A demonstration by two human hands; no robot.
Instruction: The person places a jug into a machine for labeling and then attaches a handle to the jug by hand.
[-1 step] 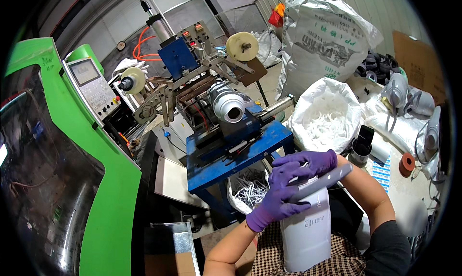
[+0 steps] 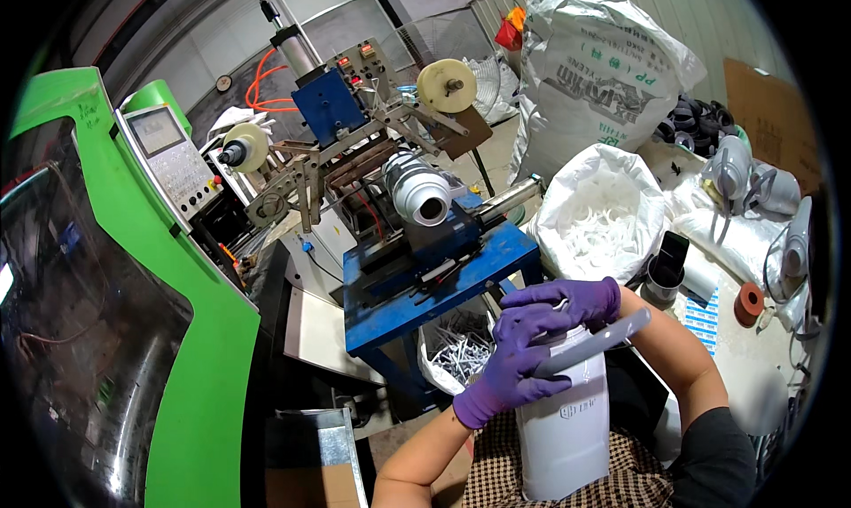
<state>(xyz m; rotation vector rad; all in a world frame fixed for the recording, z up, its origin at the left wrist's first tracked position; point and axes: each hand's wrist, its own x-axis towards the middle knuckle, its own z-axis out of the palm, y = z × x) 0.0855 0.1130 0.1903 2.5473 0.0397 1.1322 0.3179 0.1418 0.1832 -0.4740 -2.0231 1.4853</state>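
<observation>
A white plastic housing [image 2: 566, 428] with small dark printing leans tilted against my lap, its far end under my hands. My left hand [image 2: 521, 357], in a purple glove, is closed round one end of a long, curved grey plastic handle [image 2: 603, 341]. The handle slants up to the right across the housing, its other end sticking out past my right wrist. My right hand [image 2: 572, 300], also gloved in purple, curls over the top end of the housing. Its fingertips are partly hidden behind my left hand.
Ahead stands a blue machine table [image 2: 381, 326] with a grey cylindrical fixture [image 2: 417, 189]. A green machine [image 2: 204, 402] fills the left. Right of the table are an open white sack [image 2: 554, 198] of white scraps, a black cup [image 2: 667, 264] and a brown tape roll [image 2: 749, 302].
The grey handle has rolled slightly and shows a narrower side, and its right end sits a little lower. My left fingers have shifted slightly with it. My right hand has hardly moved.
</observation>
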